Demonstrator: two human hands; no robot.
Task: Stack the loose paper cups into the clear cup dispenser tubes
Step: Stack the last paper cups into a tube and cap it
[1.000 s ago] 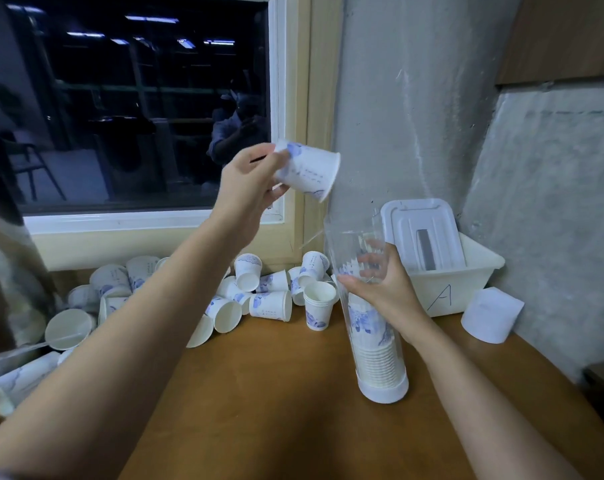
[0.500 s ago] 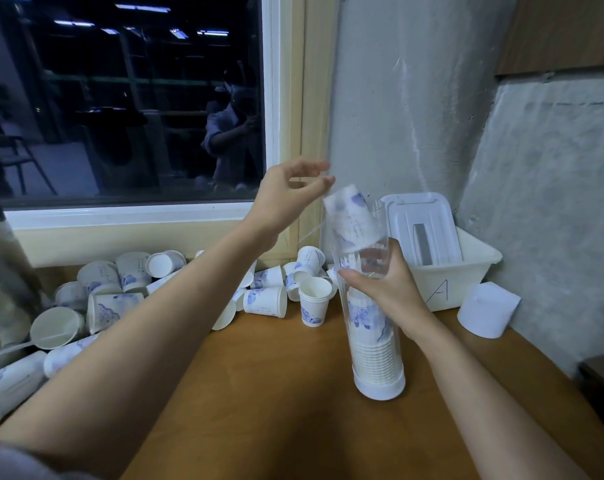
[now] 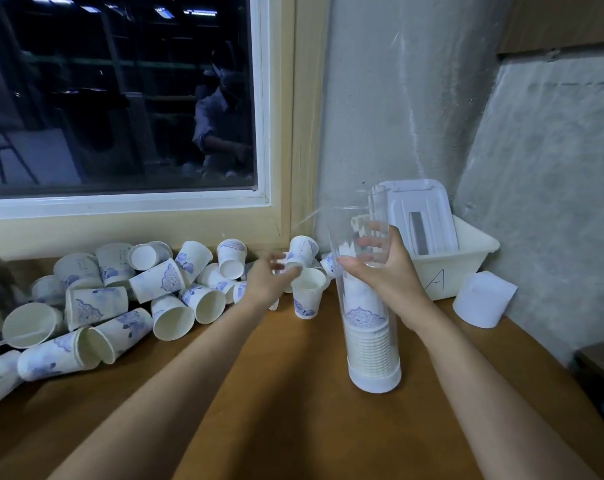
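On my feed the tall clear plastic dispenser tube (image 3: 364, 237) stood upright on the brown wooden table (image 3: 286, 403), toward its back right corner. Its lower half held a nested stack of white paper cups (image 3: 369, 341) above a white base cap (image 3: 375, 381); the top cup showed a blue print. The right hand (image 3: 390, 271) gripped the tube near mid-height, thumb on the near side and fingers (image 3: 373, 242) curled round the far side, visible through the plastic.

Just left of the tube one upright paper cup (image 3: 307, 294) stood mouth up. The left hand (image 3: 269, 280) hung over the cups beside it, blurred, its fingers stretched out loosely and holding nothing I could make out; I could not tell whether they touched a cup.

The loose white paper cups with blue prints (image 3: 137, 299) lay tumbled along the table's back edge, out to the left edge, most on their sides.

In the back right corner sat a white plastic bin (image 3: 466, 258) marked with a letter A, a white lid (image 3: 418, 209) propped upright inside it. A white paper roll (image 3: 482, 299) rested near the right edge, just beside the bin. A dark window (image 3: 120, 98) filled the wall behind the pile.
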